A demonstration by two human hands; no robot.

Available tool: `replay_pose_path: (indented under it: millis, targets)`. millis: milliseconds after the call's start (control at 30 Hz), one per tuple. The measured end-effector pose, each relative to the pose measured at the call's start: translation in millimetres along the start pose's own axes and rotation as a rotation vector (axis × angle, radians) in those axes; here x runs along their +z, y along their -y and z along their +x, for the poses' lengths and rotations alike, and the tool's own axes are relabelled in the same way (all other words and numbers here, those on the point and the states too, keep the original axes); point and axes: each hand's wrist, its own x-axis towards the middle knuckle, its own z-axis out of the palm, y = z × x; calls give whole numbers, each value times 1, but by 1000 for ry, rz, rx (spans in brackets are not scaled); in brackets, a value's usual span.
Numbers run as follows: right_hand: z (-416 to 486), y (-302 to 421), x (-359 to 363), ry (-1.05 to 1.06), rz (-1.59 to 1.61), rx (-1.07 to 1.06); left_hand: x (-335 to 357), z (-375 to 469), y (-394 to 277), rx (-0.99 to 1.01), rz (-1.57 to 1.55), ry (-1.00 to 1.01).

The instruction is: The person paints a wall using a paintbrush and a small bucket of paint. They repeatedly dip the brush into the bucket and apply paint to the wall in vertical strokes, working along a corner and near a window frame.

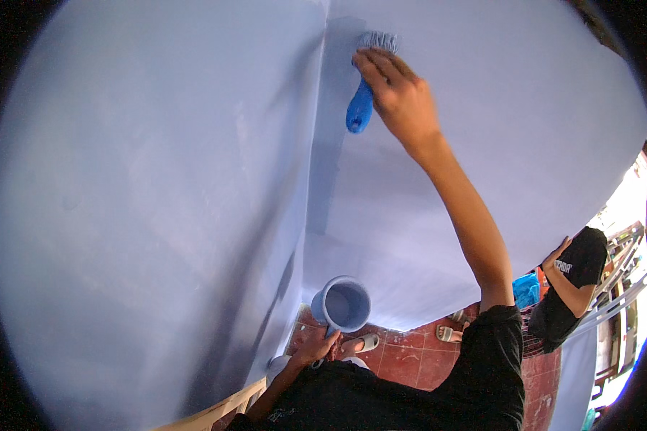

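Note:
My right hand [401, 97] grips a paintbrush [360, 108] with a blue handle, raised high on the right-hand wall [463, 124]. Its pale-streaked bristles are against the wall close to the corner. Down along that corner runs a darker, wet-looking blue-grey strip of paint [326, 172]. Low in front of me, my left hand [318, 345] holds a blue-grey plastic dipper [366, 304] by its handle. Paint of a similar colour seems to lie inside the dipper. The left-hand wall [156, 188] carries long soft shadows.
Red floor tiles [404, 363] with pale spots lie below. A wooden frame [221, 407] stands against the left wall at lower left. Another person [571, 280] in a black shirt is at the right wall's far end, one hand on it, near a blue plastic item [525, 290].

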Motion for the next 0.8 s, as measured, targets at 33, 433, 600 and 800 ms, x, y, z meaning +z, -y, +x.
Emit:
replay_pose_path:
  millis: [33,433,600,800]
  targets:
    - [-4,5,5,31,-18,9,-1,-4,-2,-10,3,-32]
    - [-3,-2,15,62,-18,41,4,-2,-7,-73,57,-43]
    - [10,-2,0,-49,47,26,7,-6,-13,-52,50,-39]
    - [-5,-11,11,69,-12,35,9,-1,-3,24,0,-51]
